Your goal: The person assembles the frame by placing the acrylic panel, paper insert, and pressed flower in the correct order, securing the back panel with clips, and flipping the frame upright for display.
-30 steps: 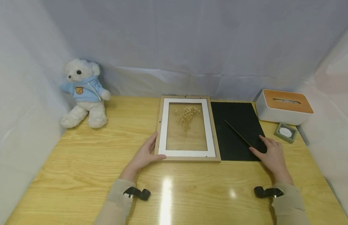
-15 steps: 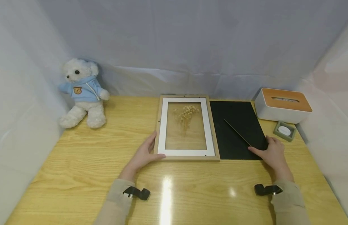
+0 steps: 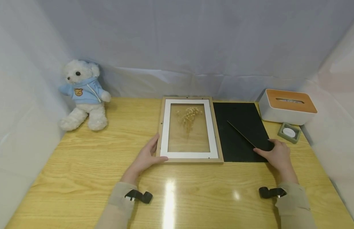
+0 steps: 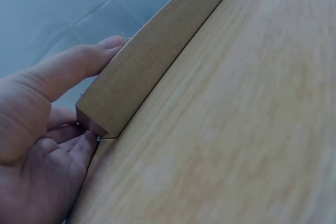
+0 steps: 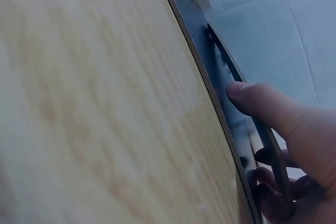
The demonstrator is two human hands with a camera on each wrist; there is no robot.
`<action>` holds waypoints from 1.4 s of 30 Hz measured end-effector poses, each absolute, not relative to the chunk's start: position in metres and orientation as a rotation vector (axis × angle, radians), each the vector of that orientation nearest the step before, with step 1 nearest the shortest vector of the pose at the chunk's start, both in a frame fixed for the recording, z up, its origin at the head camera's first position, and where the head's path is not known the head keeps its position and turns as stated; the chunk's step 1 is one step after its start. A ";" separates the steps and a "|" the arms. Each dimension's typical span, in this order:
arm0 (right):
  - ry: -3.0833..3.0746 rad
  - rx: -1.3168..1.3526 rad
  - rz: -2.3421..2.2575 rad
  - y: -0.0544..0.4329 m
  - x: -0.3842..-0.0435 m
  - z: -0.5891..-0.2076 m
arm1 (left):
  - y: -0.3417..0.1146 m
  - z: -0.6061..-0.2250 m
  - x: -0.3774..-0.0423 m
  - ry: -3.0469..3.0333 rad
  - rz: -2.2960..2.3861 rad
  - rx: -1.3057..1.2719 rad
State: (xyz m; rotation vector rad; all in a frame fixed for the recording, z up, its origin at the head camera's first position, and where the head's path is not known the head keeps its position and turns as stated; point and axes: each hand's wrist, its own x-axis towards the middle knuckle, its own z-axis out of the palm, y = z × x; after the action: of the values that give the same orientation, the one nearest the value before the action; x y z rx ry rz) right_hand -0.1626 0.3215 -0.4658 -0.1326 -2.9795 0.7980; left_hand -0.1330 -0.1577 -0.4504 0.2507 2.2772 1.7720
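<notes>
A light wooden picture frame [image 3: 194, 161] with a white mat [image 3: 191, 155] and a sprig of dried flowers [image 3: 189, 117] lies flat on the table. My left hand [image 3: 144, 160] holds its near left corner, thumb over the front edge and fingers along the side. Against the frame's right side lies a black backing board [image 3: 237, 111]. A thin stand leg [image 5: 270, 142] slants up from this board; its pale edge shows as a diagonal line in the head view. My right hand [image 3: 279, 156] pinches the leg, thumb on the near face, fingers behind it and partly hidden.
Behind the board stands a white tissue box [image 3: 283, 115] with an orange-brown lid, a small green dish [image 3: 290, 133] in front of it. A white teddy bear [image 3: 86, 95] in a blue hoodie sits at the back left. Pale cloth [image 3: 177, 47] encloses the table.
My right fingers have drawn in a little toward the thumb around the stand leg. The left hand keeps its hold on the frame corner. The head view has shifted slightly.
</notes>
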 end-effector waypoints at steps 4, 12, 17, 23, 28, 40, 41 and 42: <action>-2.948 -0.141 0.813 0.321 -0.163 -0.466 | -0.158 -0.451 -0.134 2.281 1.766 0.252; -2.932 -0.176 0.890 0.319 -0.159 -0.459 | -0.159 -0.452 -0.134 2.278 1.778 0.256; -2.906 -0.194 0.918 0.319 -0.154 -0.454 | -0.159 -0.452 -0.134 2.277 1.775 0.254; -2.851 -0.244 0.984 0.322 -0.148 -0.450 | -0.161 -0.468 -0.140 2.289 1.768 0.253; -2.842 -0.220 1.005 0.325 -0.147 -0.450 | -0.164 -0.482 -0.145 2.300 1.783 0.260; -2.861 -0.227 1.035 0.329 -0.145 -0.444 | -0.165 -0.484 -0.145 2.321 1.758 0.262; -2.863 -0.229 1.036 0.329 -0.145 -0.444 | -0.165 -0.483 -0.145 2.322 1.758 0.264; -2.863 -0.229 1.038 0.329 -0.145 -0.443 | -0.165 -0.483 -0.145 2.321 1.762 0.264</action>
State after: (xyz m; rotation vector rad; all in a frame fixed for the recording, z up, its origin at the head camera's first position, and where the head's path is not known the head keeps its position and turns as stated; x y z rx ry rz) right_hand -0.1446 0.3291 -0.4433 -0.2287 -2.8633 1.0382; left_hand -0.1446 -0.1652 -0.4826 0.2639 2.3212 1.7622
